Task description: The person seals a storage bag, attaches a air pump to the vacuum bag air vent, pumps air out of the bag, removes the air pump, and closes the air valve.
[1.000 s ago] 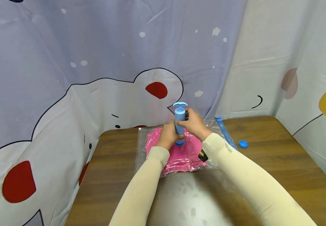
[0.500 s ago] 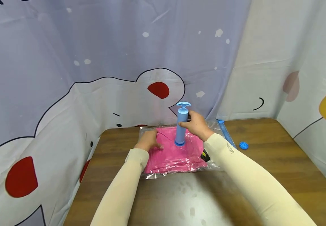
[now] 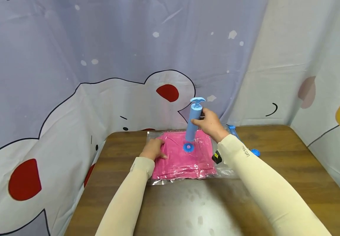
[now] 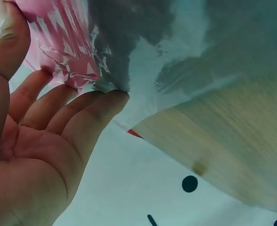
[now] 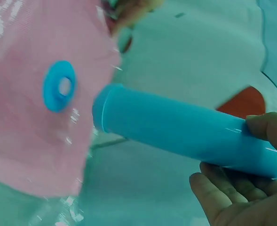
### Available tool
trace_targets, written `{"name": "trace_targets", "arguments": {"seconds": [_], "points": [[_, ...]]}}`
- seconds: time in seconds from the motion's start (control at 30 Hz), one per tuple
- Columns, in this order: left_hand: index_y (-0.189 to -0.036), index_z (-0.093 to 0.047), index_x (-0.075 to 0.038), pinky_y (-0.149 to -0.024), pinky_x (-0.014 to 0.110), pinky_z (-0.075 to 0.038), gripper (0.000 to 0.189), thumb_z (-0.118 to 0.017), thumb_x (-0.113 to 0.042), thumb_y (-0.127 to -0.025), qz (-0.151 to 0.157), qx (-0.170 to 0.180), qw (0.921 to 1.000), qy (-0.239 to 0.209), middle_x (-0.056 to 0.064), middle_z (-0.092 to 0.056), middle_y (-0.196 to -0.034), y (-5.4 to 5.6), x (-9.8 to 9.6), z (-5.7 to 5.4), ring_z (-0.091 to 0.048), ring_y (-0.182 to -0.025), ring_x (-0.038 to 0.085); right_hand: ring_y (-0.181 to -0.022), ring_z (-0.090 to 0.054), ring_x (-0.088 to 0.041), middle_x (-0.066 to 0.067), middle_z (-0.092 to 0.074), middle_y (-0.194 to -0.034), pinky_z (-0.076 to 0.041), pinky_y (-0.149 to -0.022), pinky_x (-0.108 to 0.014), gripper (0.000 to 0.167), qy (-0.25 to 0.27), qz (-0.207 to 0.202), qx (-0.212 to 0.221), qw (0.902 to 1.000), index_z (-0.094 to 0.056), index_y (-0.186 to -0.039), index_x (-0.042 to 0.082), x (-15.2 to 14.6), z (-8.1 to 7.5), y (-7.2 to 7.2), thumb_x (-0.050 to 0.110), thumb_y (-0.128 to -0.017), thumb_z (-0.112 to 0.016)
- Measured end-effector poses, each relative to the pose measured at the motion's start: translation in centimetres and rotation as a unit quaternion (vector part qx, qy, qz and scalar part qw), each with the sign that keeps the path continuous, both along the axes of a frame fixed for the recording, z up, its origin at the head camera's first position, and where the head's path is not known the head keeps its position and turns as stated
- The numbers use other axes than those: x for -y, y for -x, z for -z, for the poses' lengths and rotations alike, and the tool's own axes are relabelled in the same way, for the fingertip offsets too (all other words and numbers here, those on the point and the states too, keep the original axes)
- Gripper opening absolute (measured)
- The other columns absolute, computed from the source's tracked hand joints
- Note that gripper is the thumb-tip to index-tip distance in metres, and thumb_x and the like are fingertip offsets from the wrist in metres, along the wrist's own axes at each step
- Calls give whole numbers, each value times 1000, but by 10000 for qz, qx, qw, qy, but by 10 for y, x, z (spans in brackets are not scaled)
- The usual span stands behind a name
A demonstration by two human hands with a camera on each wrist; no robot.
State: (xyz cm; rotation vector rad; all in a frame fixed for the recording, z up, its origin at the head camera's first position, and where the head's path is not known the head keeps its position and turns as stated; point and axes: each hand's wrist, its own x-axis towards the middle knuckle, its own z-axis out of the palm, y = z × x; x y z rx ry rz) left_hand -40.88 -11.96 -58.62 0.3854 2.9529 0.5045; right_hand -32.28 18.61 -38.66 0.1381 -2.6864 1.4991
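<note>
A blue hand pump (image 3: 193, 119) with a T-shaped handle is in my right hand (image 3: 212, 124), thumb on one side and fingers on the other. It stands slightly tilted, its lower end lifted off the round blue valve (image 3: 188, 147), and the gap shows in the right wrist view. The valve sits on a clear vacuum storage bag (image 3: 155, 182) packed with folded pink cloth (image 3: 176, 164). At the bag's left side my left hand (image 3: 153, 149) touches it. In the left wrist view its fairly straight fingers (image 4: 89, 110) meet the bag's wrinkled plastic.
A blue valve cap (image 3: 255, 152) lies on the wooden table (image 3: 279, 147) at the right. A blue strip (image 3: 233, 131) runs along the bag's right edge, partly behind the right forearm. A small black and yellow item (image 3: 217, 157) is beside that forearm. A patterned curtain (image 3: 122, 105) hangs behind.
My left hand has let go of the pump and moved left to the bag's edge. The pump, held by my right hand, has risen off the valve, uncovering it.
</note>
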Motion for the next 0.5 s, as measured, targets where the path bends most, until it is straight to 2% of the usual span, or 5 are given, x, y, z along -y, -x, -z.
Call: {"name": "trace_targets", "arguments": {"seconds": [0.07,0.17,0.3,0.4,0.5], "points": [[-152,-72,-16,-123,60,-56,96,-109,-43,-68,24,-27,10000,19,17,-74,-153,1,0,-1,-66,-147,46,-146,-66,-47,-30,-66,-155,-56,-123,-59,54,-12,86,-139,9999,-58,-149,-7,-10,-13,1,19,-105,-76],[-157,-69,-15,-125,59,-54,98,-108,-43,-72,-105,16,9999,40,18,-72,-156,-3,8,-3,-64,-149,45,-144,-66,-47,-31,-67,-154,-55,-123,-59,58,-219,148,-309,9992,-58,-151,-8,-27,-32,5,22,-105,-76],[-158,-67,-13,-126,61,-53,96,-107,-41,-75,-296,-12,9996,-40,18,-72,-156,-9,22,-3,-64,-149,46,-147,-63,-51,-36,-62,-158,-53,-122,-63,75,-582,372,-157,9975,-43,-163,-11,-69,-52,9,29,-106,-73],[-157,-67,-13,-124,63,-54,95,-107,-40,-75,-386,-143,9991,-81,19,-73,-154,-16,30,-5,-65,-147,47,-148,-59,-55,-41,-55,-162,-51,-121,-67,85,-942,558,203,9938,-32,-167,-13,-114,-55,12,35,-107,-69],[-158,-67,-13,-124,63,-54,96,-107,-40,-75,-455,-156,9988,-101,18,-73,-153,-23,37,-8,-66,-146,47,-142,-59,-58,-46,-50,-161,-54,-117,-69,85,-1476,553,615,9856,-32,-163,-19,-162,-43,16,38,-109,-64]]}}
